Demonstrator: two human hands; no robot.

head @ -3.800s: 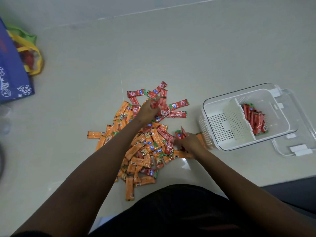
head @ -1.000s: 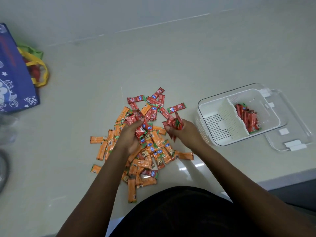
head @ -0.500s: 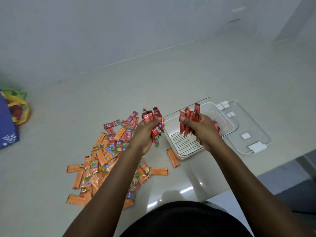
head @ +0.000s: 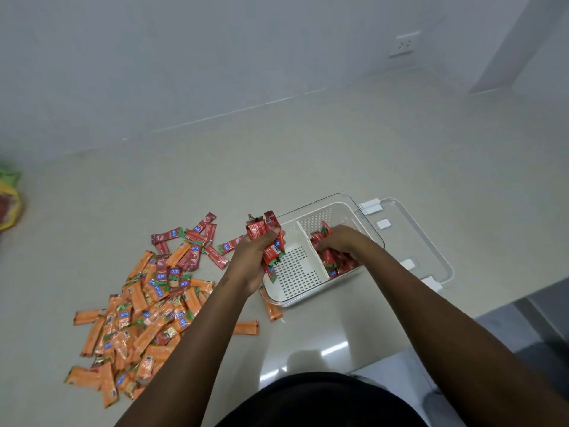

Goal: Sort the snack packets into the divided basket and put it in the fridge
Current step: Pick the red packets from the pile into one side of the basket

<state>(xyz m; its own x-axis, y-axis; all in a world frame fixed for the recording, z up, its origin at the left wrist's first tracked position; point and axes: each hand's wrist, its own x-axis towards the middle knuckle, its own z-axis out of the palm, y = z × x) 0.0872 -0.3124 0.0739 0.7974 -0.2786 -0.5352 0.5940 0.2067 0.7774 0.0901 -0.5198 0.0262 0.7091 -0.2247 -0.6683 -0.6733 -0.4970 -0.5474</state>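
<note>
1. orange packets (head: 144, 315) lie heaped on the floor (head: 338, 149), looking light, crinkly, slippery.
2. left hand (head: 252, 263) clamps a bunch of red packets (head: 266, 238) mid-length, beside the basket (head: 308, 298).
3. right hand (head: 341, 241) sits in the basket's right compartment on more reds; grip hidden, cannot tell.

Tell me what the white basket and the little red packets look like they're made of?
The basket looks like rigid matte white plastic, with moulded rows of holes. The red packets in the left hand seem to be printed glossy film or foil, crinkled with crimped ends.
</note>
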